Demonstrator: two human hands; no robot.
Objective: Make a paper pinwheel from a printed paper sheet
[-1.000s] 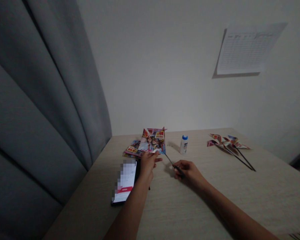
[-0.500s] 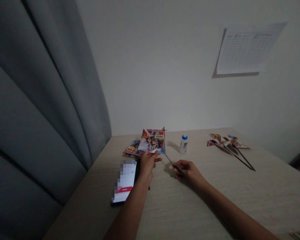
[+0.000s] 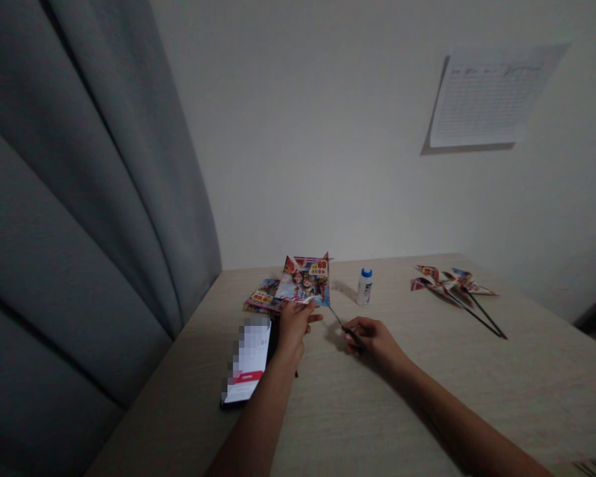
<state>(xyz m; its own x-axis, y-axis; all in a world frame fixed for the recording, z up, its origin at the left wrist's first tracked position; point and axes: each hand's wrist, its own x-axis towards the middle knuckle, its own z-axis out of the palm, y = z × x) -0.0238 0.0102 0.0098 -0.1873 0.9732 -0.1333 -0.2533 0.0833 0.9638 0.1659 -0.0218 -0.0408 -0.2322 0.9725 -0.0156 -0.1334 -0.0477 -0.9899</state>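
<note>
My left hand [image 3: 297, 320] pinches the near edge of a colourful printed paper sheet [image 3: 305, 281], holding it above the table. My right hand [image 3: 370, 336] is closed round the dark handles of a pair of scissors [image 3: 352, 336]. Their blades point up and left and meet the sheet's lower right corner. More printed paper [image 3: 262, 296] lies beneath and to the left of the sheet. A white glue bottle [image 3: 364, 289] with a blue cap stands upright to the right of the sheet.
A lit phone [image 3: 248, 361] lies left of my left forearm, on a dark object that is partly hidden. Paper pinwheels [image 3: 449, 285] on dark sticks rest at the table's right. A grey curtain [image 3: 129, 165] hangs at the left. A written sheet [image 3: 491, 99] is on the wall.
The printed sheet has shifted very slightly to the right, with the scissor blades still at its corner. Both hands have stayed almost in place.
</note>
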